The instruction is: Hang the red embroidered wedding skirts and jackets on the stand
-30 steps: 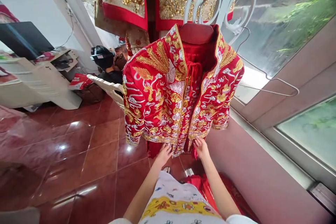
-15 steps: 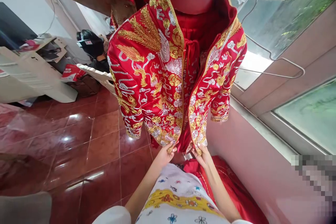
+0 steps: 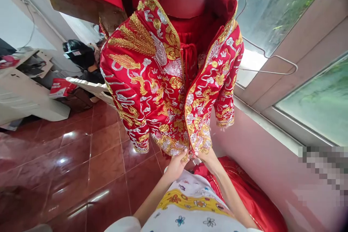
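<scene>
A red jacket (image 3: 163, 90) with gold and silver embroidery hangs in front of me on a dark red hanger (image 3: 185, 3). Its collar stands open at the top, showing red cloth and tied cords inside. At the hem, my left hand (image 3: 178, 163) pinches the lower corner of the left front panel. My right hand (image 3: 207, 159) is closed on the matching corner of the right panel. The two front edges meet at the bottom, and the hands are close together. Some fingertips are hidden behind the cloth.
An empty wire hanger (image 3: 269, 63) hangs at the right by the window. Red fabric (image 3: 244, 192) lies low along the pink wall (image 3: 261, 152). At the left are a white desk (image 3: 35, 90), a red and white box (image 3: 62, 87) and another person (image 3: 78, 54) wearing a headband.
Both hands have come together, drawing the jacket's two front edges from apart to meeting at the hem. The view has shifted, so the jacket's collar sits lower and further left.
</scene>
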`<state>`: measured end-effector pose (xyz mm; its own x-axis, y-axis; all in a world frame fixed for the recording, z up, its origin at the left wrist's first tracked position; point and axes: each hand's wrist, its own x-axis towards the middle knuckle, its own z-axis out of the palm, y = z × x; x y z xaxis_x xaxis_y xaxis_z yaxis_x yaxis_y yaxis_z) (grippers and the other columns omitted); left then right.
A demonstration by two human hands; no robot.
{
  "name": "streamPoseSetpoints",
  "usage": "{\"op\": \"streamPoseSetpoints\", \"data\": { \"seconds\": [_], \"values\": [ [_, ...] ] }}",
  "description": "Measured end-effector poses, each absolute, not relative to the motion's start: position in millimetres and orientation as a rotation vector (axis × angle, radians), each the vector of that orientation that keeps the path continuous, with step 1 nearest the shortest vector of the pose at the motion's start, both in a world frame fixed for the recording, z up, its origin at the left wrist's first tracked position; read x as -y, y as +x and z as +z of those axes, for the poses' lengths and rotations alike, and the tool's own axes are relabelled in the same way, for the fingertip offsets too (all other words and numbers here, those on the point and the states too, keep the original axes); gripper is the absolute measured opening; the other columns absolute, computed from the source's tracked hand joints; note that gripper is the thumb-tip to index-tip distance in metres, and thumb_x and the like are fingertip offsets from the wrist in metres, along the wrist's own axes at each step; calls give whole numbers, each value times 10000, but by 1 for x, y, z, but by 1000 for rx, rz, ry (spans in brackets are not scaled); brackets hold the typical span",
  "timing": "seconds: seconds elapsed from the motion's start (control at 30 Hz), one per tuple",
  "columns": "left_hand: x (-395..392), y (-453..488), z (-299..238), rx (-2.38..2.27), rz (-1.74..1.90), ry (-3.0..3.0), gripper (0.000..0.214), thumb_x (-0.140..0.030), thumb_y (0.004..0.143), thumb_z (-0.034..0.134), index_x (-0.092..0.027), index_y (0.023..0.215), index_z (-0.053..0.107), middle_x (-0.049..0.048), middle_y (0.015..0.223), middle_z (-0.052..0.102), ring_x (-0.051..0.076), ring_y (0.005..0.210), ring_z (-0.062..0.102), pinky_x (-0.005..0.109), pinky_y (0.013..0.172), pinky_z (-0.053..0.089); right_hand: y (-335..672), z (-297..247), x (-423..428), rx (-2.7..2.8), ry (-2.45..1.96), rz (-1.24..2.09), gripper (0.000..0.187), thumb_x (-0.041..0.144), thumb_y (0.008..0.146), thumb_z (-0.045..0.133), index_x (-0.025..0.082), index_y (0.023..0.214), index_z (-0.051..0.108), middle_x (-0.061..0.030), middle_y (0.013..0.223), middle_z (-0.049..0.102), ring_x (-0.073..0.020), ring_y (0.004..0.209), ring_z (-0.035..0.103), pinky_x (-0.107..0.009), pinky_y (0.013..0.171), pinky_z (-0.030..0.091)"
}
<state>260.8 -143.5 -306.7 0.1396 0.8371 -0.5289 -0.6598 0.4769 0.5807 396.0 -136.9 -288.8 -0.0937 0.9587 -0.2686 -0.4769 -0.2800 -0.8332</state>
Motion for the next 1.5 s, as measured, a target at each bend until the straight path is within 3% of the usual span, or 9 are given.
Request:
{"op": "streamPoseSetpoints", "data": {
  "seconds": [0.07, 0.2, 0.4, 0.67, 1.03, 1.3, 1.5],
  "values": [
    [143, 261, -304, -955, 1060, 234, 200, -246, 631, 727, -186, 788, 618, 49, 934, 689, 213, 1011, 595, 299, 801, 499, 394, -285, 138, 656, -998, 1612, 371, 244, 520, 796, 142, 851, 663, -51, 737, 681, -166, 639, 608, -291, 626, 500],
    [143, 266, -298, -988, 1036, 181, 237, -257, 647, 715, -185, 845, 607, 47, 992, 680, 196, 979, 604, 261, 723, 502, 379, -281, 140, 430, -987, 1496, 530, 197, 495, 804, 191, 998, 636, -59, 977, 684, -213, 864, 635, -347, 793, 506],
    [139, 268, -285, -972, 986, 265, 152, -289, 765, 622, -185, 876, 611, 58, 1063, 660, 189, 1039, 579, 261, 770, 505, 363, -280, 140, 320, -1023, 1397, 526, 164, 519, 791, 184, 1017, 624, -59, 1005, 680, -223, 892, 636, -367, 839, 503],
    [134, 264, -291, -947, 1012, 220, 183, -258, 757, 635, -192, 926, 613, 40, 1115, 646, 183, 1076, 565, 245, 762, 510, 359, -277, 140, 319, -985, 1406, 552, 147, 542, 781, 189, 1064, 607, -55, 1057, 667, -213, 946, 624, -362, 896, 475],
    [130, 263, -297, -1061, 1054, 405, 267, -285, 771, 627, -227, 1029, 591, 57, 1233, 586, 218, 1170, 515, 331, 886, 495, 354, -276, 140, 334, -1001, 1343, 529, 119, 521, 753, 188, 1027, 614, -54, 1013, 674, -232, 935, 615, -374, 827, 489],
    [133, 265, -308, -936, 1132, 235, 302, -190, 728, 654, -213, 1025, 607, 58, 1099, 656, 226, 1123, 554, 385, 941, 467, 348, -272, 138, 244, -1025, 1364, 589, 149, 494, 770, 194, 1057, 604, -48, 937, 688, -229, 832, 633, -362, 738, 514],
    [133, 264, -305, -943, 1159, 259, 324, -195, 745, 649, -203, 1065, 602, 76, 1097, 654, 224, 1115, 558, 374, 950, 462, 340, -274, 138, 168, -1073, 1409, 517, 168, 478, 770, 203, 974, 630, -9, 786, 689, -191, 675, 618, -323, 633, 510]
  ]
}}
